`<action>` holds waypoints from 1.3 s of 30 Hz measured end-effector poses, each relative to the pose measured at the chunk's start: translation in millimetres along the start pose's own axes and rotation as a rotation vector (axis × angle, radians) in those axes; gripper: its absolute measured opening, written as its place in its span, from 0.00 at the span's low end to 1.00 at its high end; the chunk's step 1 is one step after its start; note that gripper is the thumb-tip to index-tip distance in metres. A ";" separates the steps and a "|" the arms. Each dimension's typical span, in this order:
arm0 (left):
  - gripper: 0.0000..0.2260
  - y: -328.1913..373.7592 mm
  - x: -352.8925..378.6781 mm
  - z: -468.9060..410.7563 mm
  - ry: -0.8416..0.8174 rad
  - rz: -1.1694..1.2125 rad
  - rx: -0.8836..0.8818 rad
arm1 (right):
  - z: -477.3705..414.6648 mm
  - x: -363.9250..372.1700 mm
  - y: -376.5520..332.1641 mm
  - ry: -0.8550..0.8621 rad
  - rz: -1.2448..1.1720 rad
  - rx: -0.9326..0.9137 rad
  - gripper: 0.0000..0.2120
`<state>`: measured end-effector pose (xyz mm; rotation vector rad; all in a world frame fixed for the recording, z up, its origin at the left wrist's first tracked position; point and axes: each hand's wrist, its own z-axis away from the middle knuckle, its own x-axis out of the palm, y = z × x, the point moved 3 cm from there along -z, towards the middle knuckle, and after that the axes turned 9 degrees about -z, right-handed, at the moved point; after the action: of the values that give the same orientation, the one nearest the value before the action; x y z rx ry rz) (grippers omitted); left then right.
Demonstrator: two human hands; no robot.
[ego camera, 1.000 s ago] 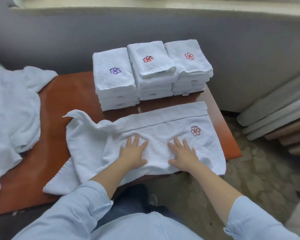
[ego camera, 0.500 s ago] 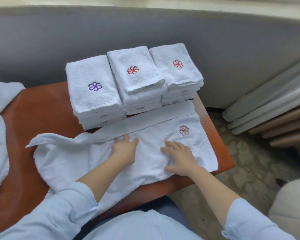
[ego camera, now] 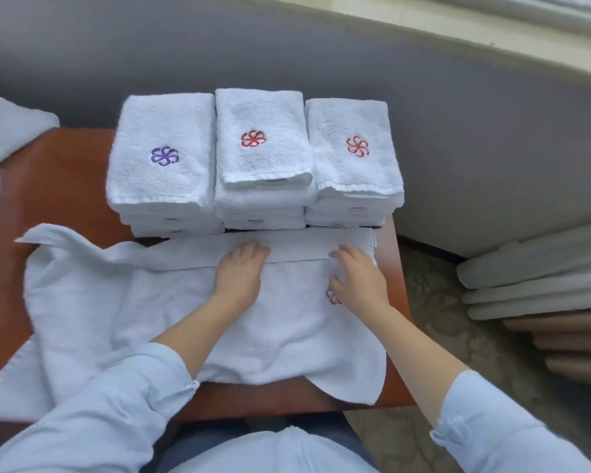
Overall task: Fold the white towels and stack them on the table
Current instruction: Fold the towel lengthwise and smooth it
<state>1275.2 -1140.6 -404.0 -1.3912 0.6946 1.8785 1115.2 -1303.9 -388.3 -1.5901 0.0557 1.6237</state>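
Note:
A white towel (ego camera: pixel 287 322) lies spread across the reddish-brown table (ego camera: pixel 65 179), its left part rumpled and its near edge hanging over the front. My left hand (ego camera: pixel 239 274) rests on it near the smooth band along the far edge. My right hand (ego camera: pixel 357 278) rests on it further right, partly covering an embroidered flower. Both hands' fingertips sit at the band; whether they pinch the cloth is unclear. Behind the towel stand three stacks of folded towels: one with a purple flower (ego camera: pixel 161 155), a middle one (ego camera: pixel 260 141) and a right one (ego camera: pixel 352 148), both with red flowers.
More white cloth (ego camera: pixel 4 131) lies heaped at the table's left end. A grey wall (ego camera: pixel 458 124) runs right behind the stacks. Rolled or stacked pale and brown lengths (ego camera: pixel 543 288) lie on the patterned floor to the right.
Both hands slid away from me across the towel, from its middle up to the band at its far edge. The camera moved closer and more directly over the table.

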 end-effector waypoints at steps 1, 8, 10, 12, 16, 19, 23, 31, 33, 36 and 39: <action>0.27 1.7 1.3 -1.2 0.009 0.017 -0.035 | -8.2 -2.1 5.6 -0.020 0.020 -0.025 0.18; 0.16 17.7 -1.5 -3.0 0.042 0.051 -0.157 | -26.3 -2.5 30.6 -0.039 0.162 -0.146 0.15; 0.14 21.3 -0.3 -1.0 0.044 0.068 -0.144 | -26.4 -3.6 36.6 -0.055 0.129 -0.148 0.15; 0.13 21.5 0.3 0.6 0.045 0.098 -0.148 | -25.4 -5.0 41.3 -0.064 0.063 -0.129 0.14; 0.11 11.6 -2.7 -0.9 0.006 0.213 -0.170 | -28.1 -10.0 46.2 -0.074 -0.045 -0.070 0.13; 0.08 5.2 -7.7 -3.7 0.004 0.271 -0.174 | -30.7 -14.2 47.4 -0.081 -0.038 -0.062 0.12; 0.08 10.0 -13.6 -5.8 0.026 0.273 -0.193 | -30.7 -19.2 46.0 -0.071 -0.029 -0.055 0.10; 0.08 19.8 -58.4 -1.7 0.338 0.247 -0.222 | -34.5 -61.9 20.6 0.230 -0.053 -0.121 0.08; 0.08 17.8 -68.9 3.4 0.379 0.255 -0.222 | -30.4 -72.3 12.0 0.276 -0.076 -0.152 0.08; 0.07 15.0 -79.1 14.1 0.406 0.260 -0.188 | -20.0 -82.7 2.9 0.310 -0.076 -0.176 0.08; 0.07 12.9 -81.6 29.5 0.432 0.253 -0.113 | -4.8 -88.8 -2.3 0.342 -0.071 -0.181 0.07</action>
<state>1263.1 -1143.6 -317.2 -1.8859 1.0274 1.8425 1106.3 -1351.0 -313.3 -1.9735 0.0322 1.3177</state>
